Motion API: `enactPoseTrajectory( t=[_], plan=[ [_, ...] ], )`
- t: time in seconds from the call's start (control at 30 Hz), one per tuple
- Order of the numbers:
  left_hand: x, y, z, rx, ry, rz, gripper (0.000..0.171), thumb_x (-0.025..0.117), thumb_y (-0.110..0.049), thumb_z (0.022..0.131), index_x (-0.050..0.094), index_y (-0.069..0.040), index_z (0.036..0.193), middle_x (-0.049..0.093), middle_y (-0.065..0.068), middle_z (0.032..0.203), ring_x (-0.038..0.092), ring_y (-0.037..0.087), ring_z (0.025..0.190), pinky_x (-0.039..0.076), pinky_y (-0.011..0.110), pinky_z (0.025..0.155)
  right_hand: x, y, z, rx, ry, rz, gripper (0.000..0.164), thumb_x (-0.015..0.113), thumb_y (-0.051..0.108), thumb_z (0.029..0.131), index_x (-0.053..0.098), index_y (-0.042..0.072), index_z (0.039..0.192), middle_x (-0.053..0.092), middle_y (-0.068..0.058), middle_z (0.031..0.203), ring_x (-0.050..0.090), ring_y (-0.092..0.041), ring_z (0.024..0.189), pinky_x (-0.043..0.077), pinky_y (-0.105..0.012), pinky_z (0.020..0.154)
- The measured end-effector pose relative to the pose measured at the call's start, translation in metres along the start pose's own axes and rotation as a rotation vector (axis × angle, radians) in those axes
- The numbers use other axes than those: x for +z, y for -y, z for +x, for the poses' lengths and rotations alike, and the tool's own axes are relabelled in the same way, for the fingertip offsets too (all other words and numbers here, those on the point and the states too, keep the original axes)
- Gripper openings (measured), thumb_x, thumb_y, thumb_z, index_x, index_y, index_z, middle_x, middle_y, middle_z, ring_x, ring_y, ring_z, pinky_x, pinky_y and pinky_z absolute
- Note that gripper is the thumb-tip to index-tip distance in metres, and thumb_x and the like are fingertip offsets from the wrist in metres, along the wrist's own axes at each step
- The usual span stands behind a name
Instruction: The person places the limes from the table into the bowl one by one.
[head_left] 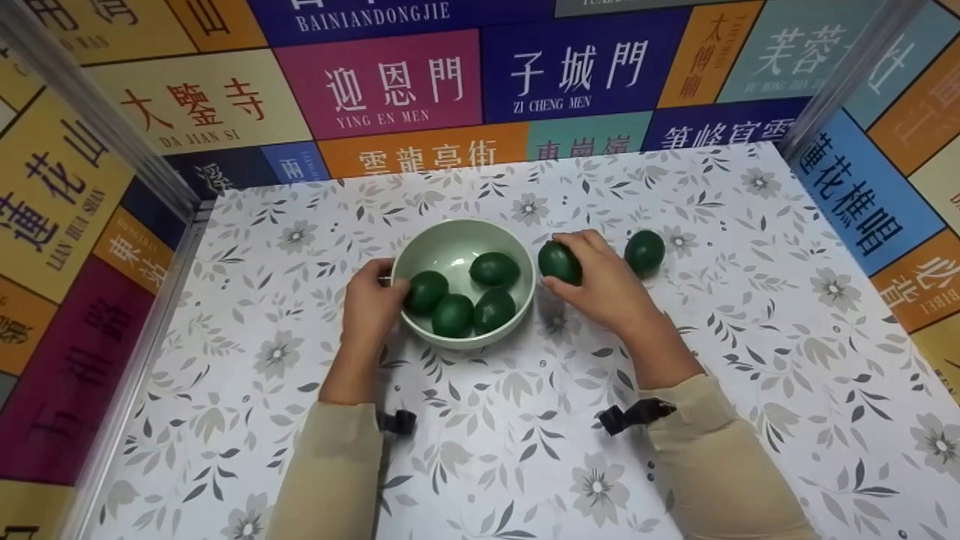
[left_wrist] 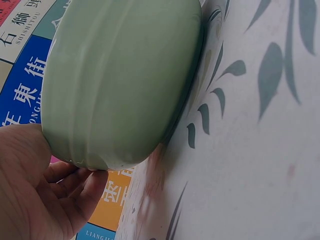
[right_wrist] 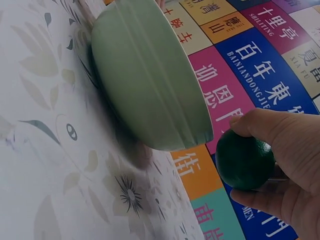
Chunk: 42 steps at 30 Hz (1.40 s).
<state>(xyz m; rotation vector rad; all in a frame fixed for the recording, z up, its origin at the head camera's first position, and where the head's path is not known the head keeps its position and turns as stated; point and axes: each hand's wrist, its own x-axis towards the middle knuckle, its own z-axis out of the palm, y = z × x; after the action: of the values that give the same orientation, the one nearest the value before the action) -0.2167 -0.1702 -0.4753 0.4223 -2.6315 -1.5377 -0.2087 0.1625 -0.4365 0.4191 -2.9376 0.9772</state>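
A pale green bowl (head_left: pixel 465 343) stands on the table with several dark green eggs (head_left: pixel 495 268) inside. My left hand (head_left: pixel 371 304) grips the bowl's left rim, thumb over the edge; in the left wrist view its fingers (left_wrist: pixel 92 192) lie against the outer wall. Just right of the bowl, my right hand (head_left: pixel 600 281) holds another dark green egg (head_left: pixel 559 262) between thumb and fingers. The right wrist view shows this egg (right_wrist: pixel 245 160) beside the bowl's wall (right_wrist: pixel 150 80), apart from it. One more green egg (head_left: pixel 644 252) lies on the table, right of the right hand.
A white cloth with grey leaves and flowers covers the table (head_left: pixel 225 420). Panels with coloured blocks of lettering (head_left: pixel 382 82) rise behind it and at both sides. Black straps with small dark devices (head_left: pixel 637 415) sit at both cuffs.
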Motion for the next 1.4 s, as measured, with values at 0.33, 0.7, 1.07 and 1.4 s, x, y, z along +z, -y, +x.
enactPoseTrajectory(
  t=[0.33, 0.7, 1.07, 1.4],
  plan=[
    [-0.001, -0.002, 0.001, -0.027, 0.004, 0.007, 0.044, 0.062, -0.016, 0.088, 0.068, -0.013, 0.132, 0.072, 0.006, 0.121, 0.067, 0.021, 0.109, 0.055, 0.036, 0.094, 0.006, 0.017, 0.005, -0.048, 0.002, 0.016, 0.068, 0.076, 0.035, 0.093, 0.05, 0.015, 0.153, 0.05, -0.012, 0.148, 0.058, -0.035, 0.13, 0.048, -0.054, 0.109],
    [0.0, -0.002, 0.001, -0.024, -0.003, -0.009, 0.043, 0.063, -0.015, 0.088, 0.068, -0.011, 0.131, 0.072, 0.008, 0.119, 0.067, 0.022, 0.108, 0.055, 0.037, 0.094, 0.011, 0.031, 0.011, -0.059, 0.051, 0.036, 0.068, 0.076, 0.035, 0.094, 0.048, 0.013, 0.151, 0.05, -0.01, 0.153, 0.052, -0.033, 0.138, 0.042, -0.053, 0.117],
    [-0.001, 0.001, 0.0, -0.041, 0.003, 0.003, 0.047, 0.062, -0.016, 0.088, 0.067, -0.013, 0.134, 0.071, 0.006, 0.124, 0.066, 0.021, 0.109, 0.056, 0.036, 0.093, 0.022, 0.041, 0.015, -0.078, 0.056, 0.056, 0.064, 0.076, 0.036, 0.094, 0.051, 0.015, 0.15, 0.051, -0.008, 0.146, 0.056, -0.032, 0.131, 0.045, -0.054, 0.114],
    [0.0, -0.001, 0.001, -0.045, 0.003, -0.004, 0.045, 0.062, -0.016, 0.089, 0.067, -0.012, 0.133, 0.071, 0.007, 0.121, 0.066, 0.021, 0.108, 0.056, 0.036, 0.092, 0.025, 0.043, 0.018, -0.079, 0.097, 0.019, 0.063, 0.075, 0.036, 0.094, 0.051, 0.015, 0.149, 0.054, -0.007, 0.15, 0.052, -0.03, 0.139, 0.041, -0.052, 0.118]
  ],
)
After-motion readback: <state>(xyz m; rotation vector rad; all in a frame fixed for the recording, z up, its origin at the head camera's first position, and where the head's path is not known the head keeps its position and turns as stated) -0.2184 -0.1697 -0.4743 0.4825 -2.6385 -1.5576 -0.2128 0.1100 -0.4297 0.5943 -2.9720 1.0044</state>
